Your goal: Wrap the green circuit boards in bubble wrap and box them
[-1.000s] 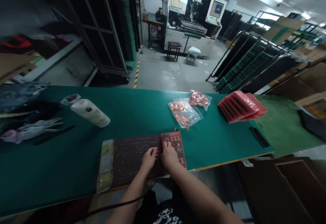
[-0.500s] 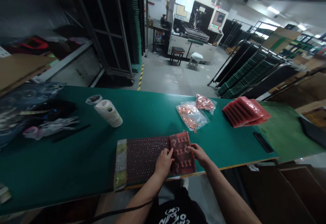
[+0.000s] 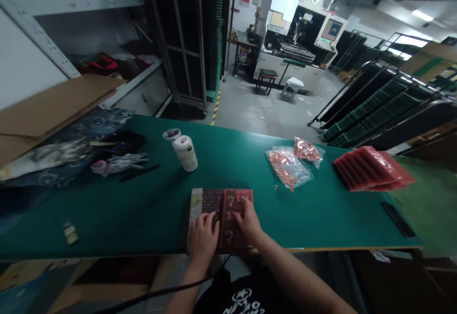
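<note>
A red panel (image 3: 232,245) with rows of small copper-coloured pieces lies in front of me, near the table's front edge. At its left, partly visible, is a dark speckled board (image 3: 211,199) with a grey and yellow-green strip (image 3: 196,197) at its left end. My left hand (image 3: 204,238) rests over that board and strip, fingers spread and pointing away from me. Laid on the red panel is my right hand (image 3: 250,221), its fingers apart and touching the copper-coloured pieces. Its palm hides part of the panel.
Clear bags of copper-coloured pieces (image 3: 285,164) lie ahead on the green table (image 3: 228,157), a few loose pieces beside them. Red stacked sheets (image 3: 371,168) and a black bar-shaped item (image 3: 398,219) are at right. A white roll (image 3: 185,154) and gloves (image 3: 119,164) are at left.
The red panel has shifted left toward the strip, and less of the dark board shows. My left hand has moved onto the board's left part; my right hand now lies over the panel.
</note>
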A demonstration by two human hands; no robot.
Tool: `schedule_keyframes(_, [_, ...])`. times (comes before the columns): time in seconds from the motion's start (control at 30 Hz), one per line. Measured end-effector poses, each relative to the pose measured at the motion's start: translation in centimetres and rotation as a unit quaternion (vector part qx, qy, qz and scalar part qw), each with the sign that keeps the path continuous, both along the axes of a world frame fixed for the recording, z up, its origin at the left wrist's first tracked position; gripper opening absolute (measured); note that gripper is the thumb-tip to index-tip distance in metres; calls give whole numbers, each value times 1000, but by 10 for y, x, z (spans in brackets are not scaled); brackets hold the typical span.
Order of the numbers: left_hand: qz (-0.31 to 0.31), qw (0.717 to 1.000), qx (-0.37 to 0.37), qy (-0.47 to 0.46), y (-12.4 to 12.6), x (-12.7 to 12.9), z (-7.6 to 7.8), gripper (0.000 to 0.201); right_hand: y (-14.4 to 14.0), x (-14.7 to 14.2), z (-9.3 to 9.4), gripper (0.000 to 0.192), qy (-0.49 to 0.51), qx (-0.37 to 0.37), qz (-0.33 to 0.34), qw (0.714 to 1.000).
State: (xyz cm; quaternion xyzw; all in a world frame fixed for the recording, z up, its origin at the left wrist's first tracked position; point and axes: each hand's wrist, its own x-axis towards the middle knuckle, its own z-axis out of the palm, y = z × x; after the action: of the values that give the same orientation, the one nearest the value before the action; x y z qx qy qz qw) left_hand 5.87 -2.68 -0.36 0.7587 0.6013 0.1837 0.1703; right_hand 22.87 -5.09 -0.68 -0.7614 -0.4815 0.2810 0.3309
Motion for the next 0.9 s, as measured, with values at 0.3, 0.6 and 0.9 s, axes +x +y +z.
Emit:
schedule_keyframes(0.3, [72,995,12,73,15,-19,-14,54,-2,31,-19,45,228,-179,-177,940])
schedule_keyframes(0.6, [86,991,-2,104,20,-27,-10,47,4,27,10,39,400,-109,-125,901])
schedule_keyframes(0.9, [13,994,19,110,26,3,5,44,-6,74,17,31,152,-120,-192,962])
